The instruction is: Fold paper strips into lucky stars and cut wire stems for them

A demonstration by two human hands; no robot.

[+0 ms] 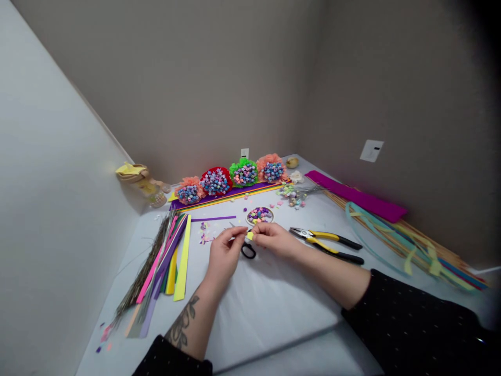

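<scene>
A small yellow folded piece of paper (250, 236) sits at the fingertips of my right hand (274, 239), pinched between thumb and finger. My left hand (227, 249) is closed in a pinch just to the left, its fingertips close to the yellow piece; what they hold, if anything, is too small to make out. Scissors with a black handle (248, 251) lie below and partly behind my hands. A round dish (248, 221) of small folded paper pieces stands just beyond them, and a purple paper strip (214, 218) lies to the left.
Yellow-handled pliers (329, 237) lie right of my hands. Paper strips (182, 261) and a bundle of thin wires (151, 261) cover the left side. Several paper-wrapped bouquets (216, 181) line the back wall. Sticks and ribbons (415, 250) lie at right, beside purple paper (364, 199).
</scene>
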